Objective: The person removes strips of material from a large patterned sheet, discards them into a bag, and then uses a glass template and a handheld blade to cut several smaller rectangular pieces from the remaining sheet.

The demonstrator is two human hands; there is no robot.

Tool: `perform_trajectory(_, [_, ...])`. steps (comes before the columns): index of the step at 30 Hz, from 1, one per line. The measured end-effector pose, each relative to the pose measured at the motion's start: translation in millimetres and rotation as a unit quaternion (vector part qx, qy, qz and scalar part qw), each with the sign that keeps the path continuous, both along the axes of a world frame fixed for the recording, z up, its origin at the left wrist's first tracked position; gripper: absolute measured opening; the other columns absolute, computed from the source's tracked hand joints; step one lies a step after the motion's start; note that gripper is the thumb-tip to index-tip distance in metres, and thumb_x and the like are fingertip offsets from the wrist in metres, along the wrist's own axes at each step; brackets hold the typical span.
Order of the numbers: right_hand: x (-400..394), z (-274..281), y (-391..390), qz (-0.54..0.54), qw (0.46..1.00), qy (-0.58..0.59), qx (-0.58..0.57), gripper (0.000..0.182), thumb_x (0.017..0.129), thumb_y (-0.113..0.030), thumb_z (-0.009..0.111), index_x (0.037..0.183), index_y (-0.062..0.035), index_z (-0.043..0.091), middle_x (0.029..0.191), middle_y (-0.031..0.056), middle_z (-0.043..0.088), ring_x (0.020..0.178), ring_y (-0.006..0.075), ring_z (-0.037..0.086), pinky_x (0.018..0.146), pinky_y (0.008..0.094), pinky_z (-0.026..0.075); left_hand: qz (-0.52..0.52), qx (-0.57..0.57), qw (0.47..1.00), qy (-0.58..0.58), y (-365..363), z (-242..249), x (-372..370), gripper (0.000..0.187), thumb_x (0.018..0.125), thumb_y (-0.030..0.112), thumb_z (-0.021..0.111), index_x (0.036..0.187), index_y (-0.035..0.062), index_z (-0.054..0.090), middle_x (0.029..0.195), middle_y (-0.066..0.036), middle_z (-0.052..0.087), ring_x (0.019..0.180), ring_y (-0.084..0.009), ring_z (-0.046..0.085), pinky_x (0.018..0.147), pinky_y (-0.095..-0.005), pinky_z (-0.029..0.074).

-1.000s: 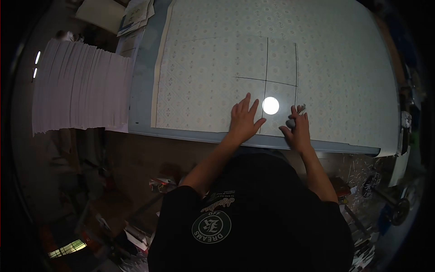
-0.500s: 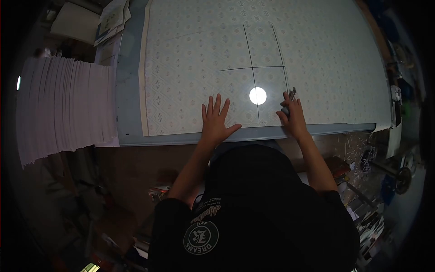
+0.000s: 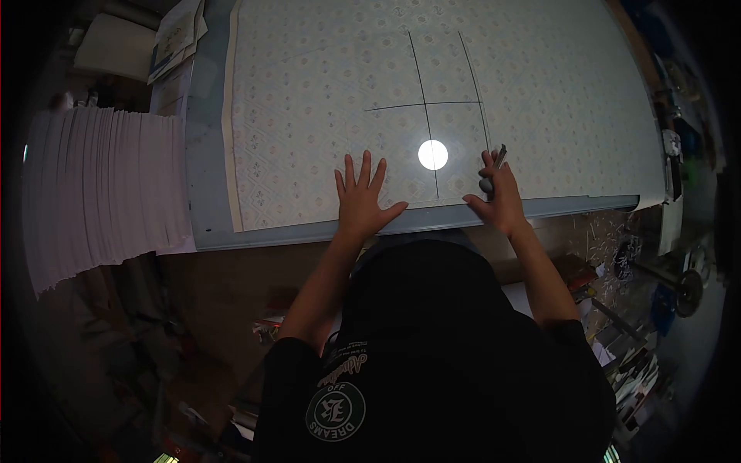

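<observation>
My left hand [image 3: 361, 201] lies flat near the front edge of a large pale patterned sheet [image 3: 301, 147], its fingers spread and nothing in it. Farther right, my right hand [image 3: 503, 197] rests over the same edge, with its thumb stretched toward the left. A small grey tool with a narrow metal-looking tip [image 3: 502, 153] is held in that hand, partly hidden by the fingers; its exact kind cannot be made out. Dark straight lines [image 3: 425, 103] cross on the sheet between and beyond my hands. A bright round spot of light [image 3: 433, 155] lies on one line.
The sheet covers a blue-grey table [image 3: 208, 170] whose front edge is close to my body. At left stands a tall stack of white sheets [image 3: 108, 185], with loose papers [image 3: 176, 38] behind it. Scraps [image 3: 598, 239] litter the floor at right, near a round metal base [image 3: 689, 292].
The view has shifted slightly, so the sheet and stack sit a little farther left. My right hand has turned slightly with the tool; my left hand stays flat.
</observation>
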State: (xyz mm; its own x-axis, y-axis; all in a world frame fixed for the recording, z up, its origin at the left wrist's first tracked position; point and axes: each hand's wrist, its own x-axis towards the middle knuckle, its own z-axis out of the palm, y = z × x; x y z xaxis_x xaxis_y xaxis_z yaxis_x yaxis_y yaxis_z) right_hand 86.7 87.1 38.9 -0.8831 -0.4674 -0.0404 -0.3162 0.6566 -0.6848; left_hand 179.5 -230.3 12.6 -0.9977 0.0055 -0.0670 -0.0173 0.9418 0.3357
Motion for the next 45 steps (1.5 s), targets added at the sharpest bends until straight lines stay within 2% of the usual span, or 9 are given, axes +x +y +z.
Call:
perform_trajectory(2, [0, -8, 2, 0.007, 1.0, 0.016, -0.004, 0.061, 0.076, -0.029, 0.085, 0.12, -0.0038, 0.052, 0.155, 0.0184, 0.046, 0.147, 0.0434, 0.033, 0.12, 0.0532, 0.027, 0.005, -0.004, 1.0, 0.026, 0, -2, 0, 0.104, 0.075, 0.066, 0.072, 0.157, 0.0117, 0.038, 0.169, -0.018, 0.018, 0.155, -0.0474, 0.005, 0.119, -0.0682, 0.003])
perform_trajectory(4, [0, -16, 4, 0.027, 0.993, 0.101, 0.049, 0.065, 0.077, -0.03, 0.085, 0.127, -0.0048, 0.052, 0.156, 0.0172, 0.044, 0.147, 0.0418, 0.034, 0.121, 0.0522, 0.025, 0.008, 0.0, 0.999, 0.033, 0, -2, 0, 0.104, 0.074, 0.065, 0.073, 0.156, 0.0109, 0.04, 0.168, -0.018, 0.019, 0.155, -0.0475, 0.006, 0.119, -0.0682, 0.004])
perform_trajectory(13, [-1, -12, 4, 0.033, 0.995, 0.062, 0.076, 0.061, 0.08, -0.035, 0.083, 0.126, -0.0076, 0.053, 0.158, 0.0149, 0.042, 0.149, 0.0357, 0.033, 0.123, 0.051, 0.023, 0.004, 0.009, 0.999, 0.046, -1, -2, 1, 0.1, 0.075, 0.061, 0.075, 0.153, 0.0075, 0.043, 0.167, -0.021, 0.022, 0.154, -0.0479, 0.008, 0.119, -0.0686, 0.006])
perform_trajectory(16, [1, -19, 4, 0.024, 0.994, 0.095, 0.053, 0.062, 0.079, -0.034, 0.083, 0.127, -0.007, 0.054, 0.158, 0.0143, 0.043, 0.148, 0.036, 0.035, 0.123, 0.0503, 0.023, 0.001, 0.009, 0.999, 0.048, 0, -6, 4, 0.1, 0.076, 0.061, 0.075, 0.153, 0.0076, 0.042, 0.166, -0.021, 0.021, 0.154, -0.0481, 0.008, 0.119, -0.0686, 0.005])
perform_trajectory(20, [1, -17, 3, 0.009, 0.996, 0.077, 0.04, 0.059, 0.079, -0.032, 0.083, 0.125, -0.0064, 0.056, 0.157, 0.0132, 0.044, 0.145, 0.036, 0.038, 0.122, 0.0501, 0.025, -0.007, -0.002, 0.999, 0.054, -1, -4, 3, 0.101, 0.077, 0.061, 0.074, 0.154, 0.0069, 0.04, 0.166, -0.022, 0.021, 0.154, -0.0486, 0.008, 0.119, -0.0682, 0.005])
perform_trajectory(22, [0, -16, 4, 0.014, 0.996, 0.084, 0.026, 0.058, 0.077, -0.035, 0.082, 0.119, -0.0061, 0.054, 0.157, 0.0106, 0.045, 0.135, 0.0419, 0.046, 0.119, 0.0534, 0.029, -0.011, -0.005, 0.999, 0.049, -1, -3, 3, 0.101, 0.077, 0.061, 0.074, 0.154, 0.0066, 0.04, 0.166, -0.022, 0.021, 0.154, -0.0487, 0.008, 0.119, -0.0681, 0.005])
perform_trajectory(32, [2, -14, 3, 0.011, 0.997, 0.08, 0.017, 0.059, 0.078, -0.035, 0.082, 0.121, -0.0053, 0.054, 0.157, 0.0111, 0.045, 0.137, 0.0425, 0.044, 0.119, 0.0548, 0.028, -0.006, -0.002, 0.998, 0.056, -1, -4, 2, 0.097, 0.077, 0.061, 0.075, 0.15, 0.0048, 0.046, 0.165, -0.023, 0.025, 0.153, -0.0494, 0.011, 0.12, -0.0668, 0.006])
perform_trajectory(35, [2, -17, 4, 0.018, 0.994, 0.11, 0.024, 0.06, 0.078, -0.035, 0.082, 0.122, -0.005, 0.054, 0.158, 0.0114, 0.044, 0.139, 0.0418, 0.043, 0.119, 0.0548, 0.028, -0.008, 0.001, 0.998, 0.058, -2, -3, 2, 0.097, 0.076, 0.061, 0.076, 0.15, 0.0048, 0.047, 0.164, -0.023, 0.026, 0.153, -0.0497, 0.012, 0.119, -0.0673, 0.007])
perform_trajectory(45, [1, -12, 2, 0.02, 0.995, 0.086, 0.05, 0.061, 0.08, -0.038, 0.08, 0.124, -0.0049, 0.053, 0.159, 0.0113, 0.042, 0.141, 0.0409, 0.041, 0.12, 0.0546, 0.026, -0.002, 0.005, 0.998, 0.069, 0, -2, 2, 0.096, 0.075, 0.059, 0.077, 0.148, 0.0043, 0.048, 0.164, -0.023, 0.028, 0.152, -0.0499, 0.014, 0.119, -0.0686, 0.009])
